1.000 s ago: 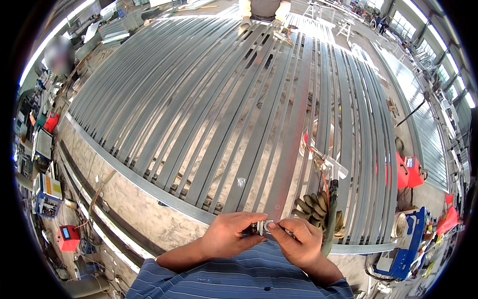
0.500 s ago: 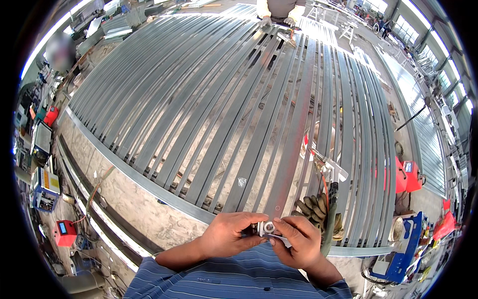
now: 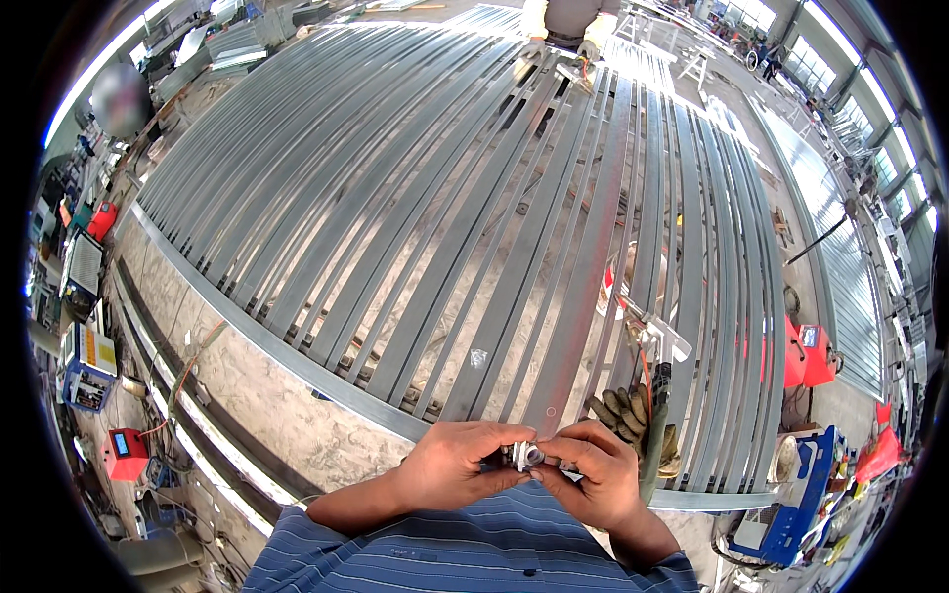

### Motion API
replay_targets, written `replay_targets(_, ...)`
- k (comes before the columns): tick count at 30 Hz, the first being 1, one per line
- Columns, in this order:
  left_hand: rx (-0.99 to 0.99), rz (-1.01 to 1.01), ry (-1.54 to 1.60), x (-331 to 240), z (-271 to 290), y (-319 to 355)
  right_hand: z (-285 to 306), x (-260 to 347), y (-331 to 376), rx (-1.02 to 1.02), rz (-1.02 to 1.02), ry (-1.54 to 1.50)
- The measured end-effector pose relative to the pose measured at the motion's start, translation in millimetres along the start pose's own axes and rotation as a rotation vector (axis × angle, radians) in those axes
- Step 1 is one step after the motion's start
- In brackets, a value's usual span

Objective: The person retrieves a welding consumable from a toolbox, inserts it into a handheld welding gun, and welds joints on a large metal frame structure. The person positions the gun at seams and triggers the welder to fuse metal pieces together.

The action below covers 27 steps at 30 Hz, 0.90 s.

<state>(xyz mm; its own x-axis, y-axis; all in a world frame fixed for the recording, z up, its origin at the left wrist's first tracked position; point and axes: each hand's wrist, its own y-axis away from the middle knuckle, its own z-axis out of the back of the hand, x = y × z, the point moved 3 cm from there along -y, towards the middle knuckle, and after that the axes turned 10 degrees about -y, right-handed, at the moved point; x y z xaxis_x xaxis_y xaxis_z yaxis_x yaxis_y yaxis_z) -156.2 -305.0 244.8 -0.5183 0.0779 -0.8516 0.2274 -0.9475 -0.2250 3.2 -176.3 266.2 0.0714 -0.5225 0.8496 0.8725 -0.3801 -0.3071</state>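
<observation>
Close in front of my blue striped shirt, both hands meet over a small metal fitting (image 3: 527,455) with a round, ring-like end. My left hand (image 3: 447,465) pinches its left side between thumb and fingers. From the right, my right hand (image 3: 590,468) has thumb and fingertips closed at the ring end. Part of the fitting is hidden by the fingers, so its exact kind cannot be told. Right beside my right hand lie dirty work gloves (image 3: 623,415) and a handheld torch-like tool (image 3: 652,331) with a thick hose, resting on the metal bars.
A wide frame of long grey metal bars (image 3: 415,247) spreads ahead, gaps between them. At its far edge a gloved co-worker (image 3: 563,30) holds a tool. Red machines (image 3: 811,354) and a blue metal stand (image 3: 806,494) are on the right; a red box (image 3: 126,455) and cables lie left.
The fitting has turned slightly between my fingers, and my right fingertips have shifted over its ring end. The co-worker's hands have moved a little to the right.
</observation>
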Motion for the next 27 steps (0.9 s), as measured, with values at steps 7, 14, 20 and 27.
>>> replay_targets(7,0.013,-0.038,0.049,1.9,0.3,1.0,2.6,5.1,-4.1,-0.009,-0.013,-0.091)
replay_targets(14,0.019,-0.026,0.042,0.8,-0.2,1.7,3.2,5.0,-4.0,-0.016,0.084,-0.029)
replay_targets(20,0.013,-0.027,0.011,-0.7,-1.3,2.9,4.3,4.0,-3.6,-0.021,0.097,-0.002)
replay_targets(27,-0.011,-0.072,0.031,0.3,0.6,2.7,9.3,10.8,-8.4,0.001,0.151,-0.061)
